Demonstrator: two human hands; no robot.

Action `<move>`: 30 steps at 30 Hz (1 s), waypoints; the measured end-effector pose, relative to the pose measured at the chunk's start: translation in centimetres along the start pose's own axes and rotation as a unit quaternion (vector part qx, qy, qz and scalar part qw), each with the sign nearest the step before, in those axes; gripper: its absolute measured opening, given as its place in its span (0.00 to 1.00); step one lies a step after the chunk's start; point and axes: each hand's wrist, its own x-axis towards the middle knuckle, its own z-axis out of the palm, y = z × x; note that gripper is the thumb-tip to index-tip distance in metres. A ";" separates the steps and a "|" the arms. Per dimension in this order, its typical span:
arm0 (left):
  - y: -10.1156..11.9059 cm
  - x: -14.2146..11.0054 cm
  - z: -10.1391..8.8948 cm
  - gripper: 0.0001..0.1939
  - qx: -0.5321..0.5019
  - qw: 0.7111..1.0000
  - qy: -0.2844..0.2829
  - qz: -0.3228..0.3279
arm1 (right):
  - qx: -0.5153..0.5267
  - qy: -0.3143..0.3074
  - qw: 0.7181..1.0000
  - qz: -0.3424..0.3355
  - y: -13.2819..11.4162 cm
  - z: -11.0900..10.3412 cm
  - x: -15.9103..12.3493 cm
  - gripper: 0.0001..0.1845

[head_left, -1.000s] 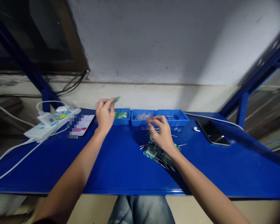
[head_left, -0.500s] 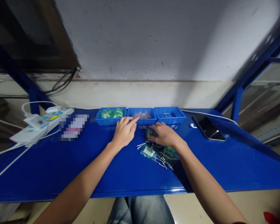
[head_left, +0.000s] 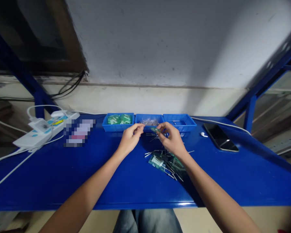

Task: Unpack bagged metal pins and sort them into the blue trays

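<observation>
Blue tabletop point(head_left: 121, 191); right hand point(head_left: 171, 139) pinches green packet point(head_left: 155, 129); left hand point(head_left: 130, 139) curled, grip unclear

Blue counter point(head_left: 126, 186): three plastic bins point(head_left: 149, 116) rowed at rear; metal rods point(head_left: 170, 175) heaped with green packets point(head_left: 157, 160) nearer. Left: power strip point(head_left: 30, 139), pixelated phone point(head_left: 80, 132). Right: white earbud point(head_left: 203, 134), dark smartphone point(head_left: 219, 137).

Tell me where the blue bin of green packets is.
In the head view, the blue bin is the leftmost of three along the blue table's far side, just beyond the left hand.
</observation>
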 end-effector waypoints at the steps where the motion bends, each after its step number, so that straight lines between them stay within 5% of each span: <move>1: 0.3 -0.2 0.3 0.18 -0.069 0.996 -0.022 -0.058 | -0.007 0.014 1.000 -0.023 -0.4 0.2 -0.2 0.05; 4: 0.9 -0.7 1.0 0.20 -0.224 0.961 -0.068 -0.149 | -0.048 0.013 0.995 -0.089 -1.4 1.0 -1.0 0.09; 9: 0.9 -0.8 1.1 0.11 -0.258 0.959 -0.020 -0.112 | -0.023 -0.008 0.996 -0.082 -2.8 1.7 -1.6 0.10; 13: 1.0 -0.9 0.5 0.07 -0.037 0.991 0.055 0.117 | 0.124 -0.016 0.988 0.089 -3.3 1.5 -1.1 0.09; 16: 1.2 -1.3 0.3 0.09 0.131 0.952 0.033 0.276 | 0.300 -0.044 0.931 0.205 -2.8 1.5 -0.8 0.18; 18: 1.3 -1.5 0.4 0.10 0.175 0.937 0.011 0.303 | 0.332 -0.026 0.912 0.241 -2.3 1.6 -0.7 0.20; 21: 1.6 -1.6 0.6 0.07 0.157 0.954 -0.008 0.257 | 0.238 0.019 0.946 0.221 -1.8 1.7 -0.8 0.18; 25: 1.6 -1.1 0.5 0.17 -0.064 0.997 -0.030 0.033 | 0.070 0.022 0.994 0.082 -2.3 1.7 -1.3 0.15; 27: 1.3 -0.7 0.3 0.23 -0.200 0.976 -0.047 -0.073 | 0.025 0.011 0.999 0.017 -2.6 1.7 -1.5 0.20; 30: 0.9 -0.4 0.1 0.15 -0.252 0.962 -0.047 -0.094 | 0.020 -0.005 0.999 -0.032 -2.8 1.8 -1.8 0.27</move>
